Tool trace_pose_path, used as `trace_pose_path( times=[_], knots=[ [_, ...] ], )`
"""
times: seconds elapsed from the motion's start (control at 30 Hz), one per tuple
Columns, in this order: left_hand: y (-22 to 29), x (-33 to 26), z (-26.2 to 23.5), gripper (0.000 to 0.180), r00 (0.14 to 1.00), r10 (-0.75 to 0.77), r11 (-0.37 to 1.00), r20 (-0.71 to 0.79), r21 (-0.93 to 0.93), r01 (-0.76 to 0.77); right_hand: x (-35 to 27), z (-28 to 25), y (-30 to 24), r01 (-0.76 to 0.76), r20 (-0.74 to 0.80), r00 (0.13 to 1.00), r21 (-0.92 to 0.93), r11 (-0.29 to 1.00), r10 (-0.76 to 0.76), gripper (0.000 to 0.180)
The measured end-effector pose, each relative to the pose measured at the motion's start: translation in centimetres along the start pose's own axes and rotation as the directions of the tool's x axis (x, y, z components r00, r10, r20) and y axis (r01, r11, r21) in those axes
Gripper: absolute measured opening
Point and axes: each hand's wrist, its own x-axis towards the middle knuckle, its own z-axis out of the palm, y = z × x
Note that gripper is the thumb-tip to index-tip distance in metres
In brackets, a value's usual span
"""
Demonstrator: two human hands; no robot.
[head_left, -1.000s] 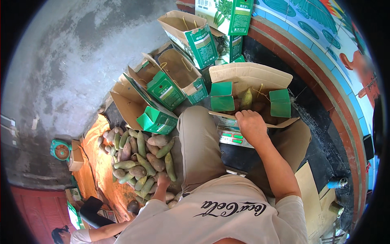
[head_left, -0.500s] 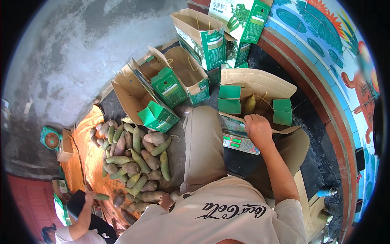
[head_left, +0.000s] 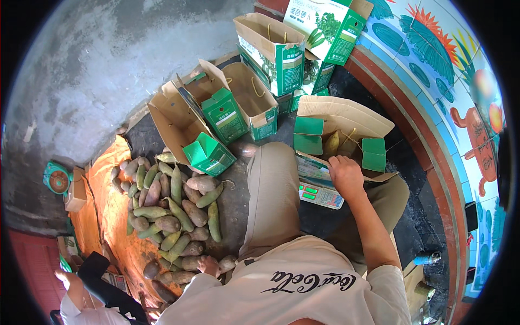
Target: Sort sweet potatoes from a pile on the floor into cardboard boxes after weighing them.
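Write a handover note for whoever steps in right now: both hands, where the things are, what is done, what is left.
Right hand: resting on the near edge of the open box on the scale, holding nothing I can see. The box sits on a digital scale and has at least one fruit inside.
Left hand: down at the near end of the fruit pile on the orange sheet; grip unclear.
Done: this box is opened and partly loaded.
Left: most fruit is still in the pile; several open boxes stand beyond it, contents not visible.
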Motion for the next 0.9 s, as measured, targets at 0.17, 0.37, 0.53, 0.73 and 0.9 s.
trace_pose_path(
  times=[0.17,0.37,0.53,0.73,0.9],
  knots=[
    [-1.7,3.3,2.8,0.05,0.991,0.125,0.981,0.052,0.143,-0.132,0.5,-0.3,-0.3,-0.007,0.013,1.0,0.016,1.0,0.007,0.011],
    [-1.2,4.8,2.9,0.055,0.961,0.215,0.92,0.172,0.295,-0.258,0.4,-0.2,-0.3,-0.017,0.028,0.999,0.017,1.0,0.016,0.012],
    [-0.6,4.4,1.5,0.055,0.944,0.221,0.9,0.244,0.322,-0.294,0.6,-0.3,-0.4,-0.022,0.042,0.999,0.021,1.0,0.021,0.014],
    [0.6,3.2,-0.4,0.048,0.901,0.281,0.773,0.331,0.478,-0.417,0.4,-0.3,-0.2,-0.049,0.058,0.997,0.01,0.999,0.048,0.015],
    [-0.9,4.5,1.5,0.031,0.891,0.408,0.681,0.2,0.583,-0.442,1.0,-0.6,-0.8,-0.062,0.076,0.995,0.021,0.998,0.06,0.014]
  ],
)
